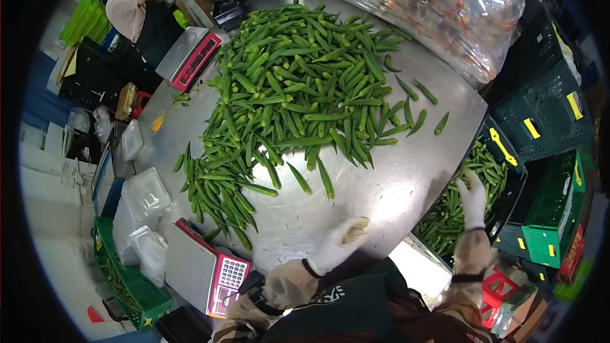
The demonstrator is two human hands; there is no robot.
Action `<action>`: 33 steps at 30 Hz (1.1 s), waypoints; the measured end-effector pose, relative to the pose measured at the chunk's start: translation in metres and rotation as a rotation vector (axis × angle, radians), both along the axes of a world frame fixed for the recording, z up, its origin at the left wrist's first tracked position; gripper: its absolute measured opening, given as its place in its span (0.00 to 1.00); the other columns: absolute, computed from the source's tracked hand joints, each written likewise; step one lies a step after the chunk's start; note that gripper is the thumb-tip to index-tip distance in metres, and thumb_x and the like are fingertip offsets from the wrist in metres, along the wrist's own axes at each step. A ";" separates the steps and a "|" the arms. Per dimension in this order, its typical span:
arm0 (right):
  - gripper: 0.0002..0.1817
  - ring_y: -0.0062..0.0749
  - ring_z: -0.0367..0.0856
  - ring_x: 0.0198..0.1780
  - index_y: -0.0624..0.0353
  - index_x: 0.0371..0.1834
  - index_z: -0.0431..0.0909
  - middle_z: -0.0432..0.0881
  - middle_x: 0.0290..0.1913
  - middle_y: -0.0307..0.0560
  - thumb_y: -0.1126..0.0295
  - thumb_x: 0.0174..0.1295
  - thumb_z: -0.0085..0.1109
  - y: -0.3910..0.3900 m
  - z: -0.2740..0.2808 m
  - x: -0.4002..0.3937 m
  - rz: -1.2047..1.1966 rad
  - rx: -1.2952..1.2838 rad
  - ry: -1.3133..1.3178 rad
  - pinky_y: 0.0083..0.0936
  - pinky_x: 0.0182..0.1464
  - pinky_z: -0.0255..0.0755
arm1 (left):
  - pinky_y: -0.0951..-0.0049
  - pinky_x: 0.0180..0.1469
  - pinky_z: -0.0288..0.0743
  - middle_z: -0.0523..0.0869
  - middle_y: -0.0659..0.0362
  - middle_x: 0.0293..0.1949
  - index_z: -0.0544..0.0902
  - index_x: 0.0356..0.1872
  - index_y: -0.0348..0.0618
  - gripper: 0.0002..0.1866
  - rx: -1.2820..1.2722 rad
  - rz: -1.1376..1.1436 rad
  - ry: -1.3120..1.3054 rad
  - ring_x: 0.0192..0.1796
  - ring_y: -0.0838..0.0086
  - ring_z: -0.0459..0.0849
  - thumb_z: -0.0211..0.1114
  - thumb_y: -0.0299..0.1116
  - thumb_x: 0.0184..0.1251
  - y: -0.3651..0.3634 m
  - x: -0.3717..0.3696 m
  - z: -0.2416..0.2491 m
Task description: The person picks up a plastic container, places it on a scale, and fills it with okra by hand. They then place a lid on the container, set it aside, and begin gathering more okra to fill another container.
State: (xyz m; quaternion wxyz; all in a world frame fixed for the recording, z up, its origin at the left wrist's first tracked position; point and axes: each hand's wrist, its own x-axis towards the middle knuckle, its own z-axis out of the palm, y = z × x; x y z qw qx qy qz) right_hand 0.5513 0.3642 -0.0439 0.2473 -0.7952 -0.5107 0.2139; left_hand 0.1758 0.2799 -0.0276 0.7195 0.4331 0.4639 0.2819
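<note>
A large heap of green okra (298, 76) spreads over the metal table (381, 190). My left hand (340, 241), in a white glove, is over the table's near edge, below the heap; its fingers are curled and what they hold, if anything, is hidden. At the right, my right hand (472, 197), also gloved, reaches into a crate of okra (445, 213) beside the table. Its fingertips are at the okra, and whether they grip any is too small to tell.
A red-edged scale (213, 273) stands near left, another (189, 57) at the far left. Clear plastic boxes (143, 197) lie at the left. A wrapped bundle (432, 6) is at the back right, with stacked crates (540, 121) beyond. A person (136, 13) stands far left.
</note>
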 end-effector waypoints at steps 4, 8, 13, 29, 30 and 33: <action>0.16 0.37 0.85 0.47 0.64 0.49 0.81 0.86 0.45 0.54 0.68 0.60 0.63 0.095 -0.007 -0.122 0.243 0.122 0.327 0.27 0.51 0.75 | 0.71 0.64 0.70 0.78 0.53 0.58 0.70 0.63 0.35 0.19 -0.105 0.200 -0.005 0.60 0.71 0.77 0.56 0.27 0.73 -0.012 -0.039 -0.010; 0.21 0.43 0.84 0.46 0.60 0.53 0.79 0.85 0.45 0.54 0.63 0.58 0.65 0.180 -0.071 -0.220 0.297 0.143 0.193 0.32 0.49 0.76 | 0.72 0.62 0.72 0.79 0.53 0.56 0.72 0.61 0.36 0.17 -0.202 0.399 -0.032 0.57 0.70 0.78 0.53 0.26 0.75 -0.018 -0.062 -0.013; 0.29 0.45 0.82 0.45 0.59 0.56 0.71 0.82 0.42 0.51 0.68 0.50 0.70 0.206 -0.078 -0.267 0.230 0.021 -0.010 0.37 0.46 0.76 | 0.72 0.59 0.74 0.81 0.54 0.53 0.74 0.60 0.35 0.16 -0.269 0.507 -0.004 0.54 0.71 0.81 0.55 0.27 0.75 -0.025 -0.073 -0.029; 0.21 0.54 0.83 0.46 0.63 0.44 0.76 0.84 0.41 0.59 0.59 0.54 0.67 0.294 -0.058 -0.314 0.233 0.011 -0.027 0.42 0.49 0.76 | 0.72 0.55 0.76 0.83 0.56 0.52 0.75 0.59 0.37 0.16 -0.297 0.536 -0.012 0.53 0.71 0.82 0.55 0.29 0.75 -0.013 -0.083 -0.040; 0.25 0.53 0.83 0.47 0.63 0.47 0.74 0.84 0.42 0.59 0.57 0.52 0.70 0.295 -0.051 -0.327 0.181 -0.072 -0.014 0.42 0.50 0.76 | 0.73 0.56 0.76 0.83 0.56 0.52 0.75 0.59 0.36 0.16 -0.311 0.562 -0.016 0.53 0.71 0.82 0.56 0.28 0.75 -0.013 -0.086 -0.043; 0.34 0.53 0.83 0.49 0.63 0.51 0.69 0.84 0.46 0.61 0.55 0.48 0.74 0.297 -0.047 -0.335 0.066 -0.167 0.053 0.42 0.51 0.76 | 0.74 0.56 0.75 0.82 0.55 0.52 0.75 0.59 0.35 0.16 -0.342 0.620 -0.020 0.53 0.70 0.82 0.56 0.28 0.74 -0.017 -0.095 -0.051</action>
